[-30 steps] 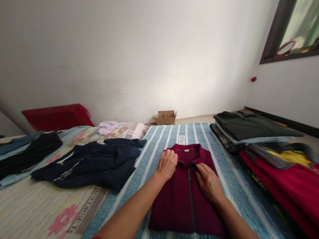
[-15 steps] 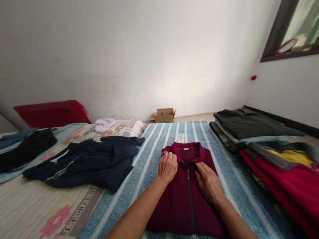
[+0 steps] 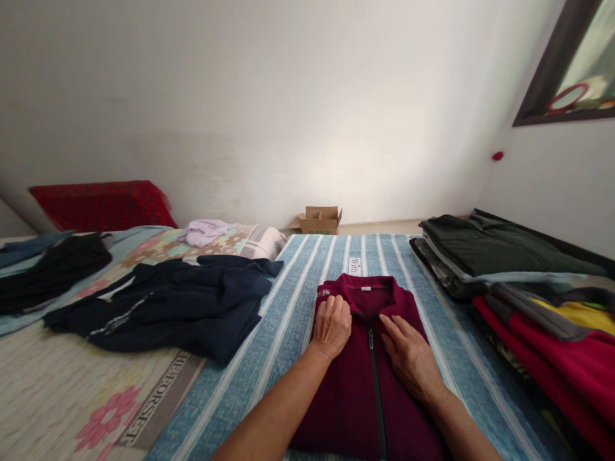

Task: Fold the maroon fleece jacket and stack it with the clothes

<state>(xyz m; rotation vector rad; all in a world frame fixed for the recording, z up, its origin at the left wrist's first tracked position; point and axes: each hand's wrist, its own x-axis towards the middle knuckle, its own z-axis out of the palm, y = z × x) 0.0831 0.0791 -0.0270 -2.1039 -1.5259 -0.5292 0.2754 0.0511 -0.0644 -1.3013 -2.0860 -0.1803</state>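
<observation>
At the far left, a red cushion leans against the wall above a floral mattress, on which lie a black garment over a pale blue cloth and, nearer the middle, a crumpled navy jacket. Beyond them, a lilac garment sits against a white pillow, and a small open cardboard box stands on the floor by the far wall. On a blue striped mat, a maroon zip jacket lies folded and face up, collar pointing away from the person. The left hand rests on the jacket's collar edge with its fingers curled down; whether they pinch the cloth cannot be told. The right hand lies flat and open on the other side of the dark zip, its fingers near the collar, with the two hands apart. At the right, a folded dark green jacket tops one stack, and a red fleece lies in another, below a dark-framed mirror on the wall.
</observation>
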